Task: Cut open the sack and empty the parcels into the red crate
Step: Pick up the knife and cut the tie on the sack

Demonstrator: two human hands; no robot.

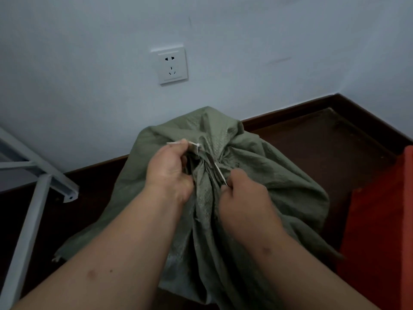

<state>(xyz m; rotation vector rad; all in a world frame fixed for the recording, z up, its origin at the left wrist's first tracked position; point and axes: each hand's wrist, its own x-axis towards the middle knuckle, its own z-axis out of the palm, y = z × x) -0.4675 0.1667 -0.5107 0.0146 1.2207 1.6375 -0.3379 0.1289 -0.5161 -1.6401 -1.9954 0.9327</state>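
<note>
Head camera: a green woven sack (257, 175) sits on a dark wooden floor (324, 148) against a pale wall (89, 63), its neck gathered and bound by a white cable tie (196, 145). The left hand (167, 168), at about 10 o'clock from the sack's middle, is closed, thumb and forefinger pinching the tie's loose tail just beside the gathered neck. The right hand (243, 193), at roughly 5 o'clock from the tie, is curled into a fist around the handle of a thin blade (215, 167) whose tip points up toward the neck at 11 o'clock; whether it is a knife or scissors cannot be told. The red crate (384, 220) stands at 3 o'clock, just beside the sack, cut off by the frame edge. A wall socket (172, 66) sits at 12 o'clock; a grey metal frame (40, 186) leans at 9 o'clock.
</note>
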